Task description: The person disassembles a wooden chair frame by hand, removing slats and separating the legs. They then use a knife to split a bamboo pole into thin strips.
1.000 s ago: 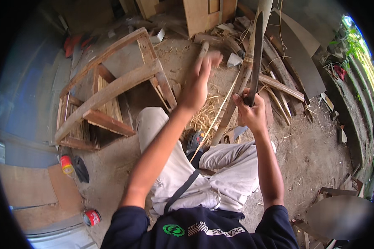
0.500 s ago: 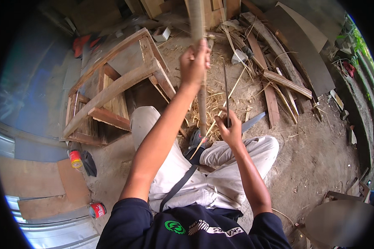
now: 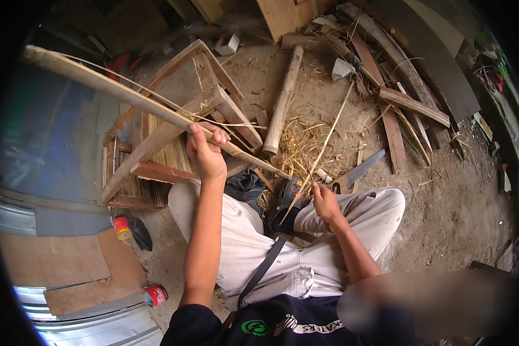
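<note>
Left hand: (image 3: pixel 206 151) closed around a long split bamboo pole (image 3: pixel 127 95), raised at arm's length, likely to keep the length clear of the lap and pointed away.
Bamboo pole position: slants from upper left down toward the knees, lower tip near the straw pile (image 3: pixel 305 144); passes in front of a wooden frame (image 3: pixel 155 138).
Bamboo pole look: pale tan, flattened like a split half, rough at the far end, with a thin fibre peeling loose along its upper edge.
Right hand: (image 3: pixel 324 200) low by the right knee, fingers pinched on a thin bamboo strip (image 3: pixel 323 144), seemingly to keep the sliver taut and under control.
Bamboo strip look: very slender, straw-coloured, runs up and away toward the scrap planks (image 3: pixel 398 104).
Seating: legs in light trousers (image 3: pixel 242 242), knees spread, on a dirt floor (image 3: pixel 455 202).
Nearby: round bamboo log (image 3: pixel 284 98) lying on the shavings; flat blade (image 3: pixel 360 168) beyond the right knee; two red cans (image 3: pixel 121 228) on the left.
</note>
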Available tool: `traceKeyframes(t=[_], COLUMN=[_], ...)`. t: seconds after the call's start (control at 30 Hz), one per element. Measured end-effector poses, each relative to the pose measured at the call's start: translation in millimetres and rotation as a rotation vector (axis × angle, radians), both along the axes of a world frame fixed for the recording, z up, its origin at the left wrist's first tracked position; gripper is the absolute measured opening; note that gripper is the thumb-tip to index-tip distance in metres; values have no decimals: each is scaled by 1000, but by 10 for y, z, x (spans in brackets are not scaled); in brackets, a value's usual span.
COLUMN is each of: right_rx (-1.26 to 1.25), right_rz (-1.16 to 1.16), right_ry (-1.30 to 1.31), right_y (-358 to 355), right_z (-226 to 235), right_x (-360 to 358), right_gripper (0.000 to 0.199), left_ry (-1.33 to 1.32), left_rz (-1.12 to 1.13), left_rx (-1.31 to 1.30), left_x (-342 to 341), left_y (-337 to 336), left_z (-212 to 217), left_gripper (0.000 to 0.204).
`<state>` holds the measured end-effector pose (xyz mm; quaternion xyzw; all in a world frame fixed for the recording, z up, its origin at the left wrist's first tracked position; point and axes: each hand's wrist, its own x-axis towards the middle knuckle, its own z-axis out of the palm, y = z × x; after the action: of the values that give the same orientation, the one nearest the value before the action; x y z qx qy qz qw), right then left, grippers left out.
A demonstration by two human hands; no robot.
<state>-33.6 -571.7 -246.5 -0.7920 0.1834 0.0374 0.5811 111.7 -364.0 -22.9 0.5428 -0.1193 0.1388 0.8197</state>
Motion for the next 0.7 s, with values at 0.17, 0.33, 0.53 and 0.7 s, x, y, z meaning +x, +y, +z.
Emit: traceKeyframes(t=[0.17,0.33,0.53,0.7], right_rx=[-40,192,459,504], right_rz=[265,222,-4,-131], right_ry=[342,474,529,438], right_y=[246,597,883,882], right_z=[-264,-613,-691,-371], right_x=[487,607,465,488], right_gripper=[71,71,67,65], left_ry=[-81,-103,-107,-145], left_rz=[-12,-1,1,8], left_rx=[15,0,-7,-19], left_x=[-65,-107,-101,-51], left_y=[295,464,590,697], left_z=[57,-128,-329,-345], left_gripper=[46,43,42,43])
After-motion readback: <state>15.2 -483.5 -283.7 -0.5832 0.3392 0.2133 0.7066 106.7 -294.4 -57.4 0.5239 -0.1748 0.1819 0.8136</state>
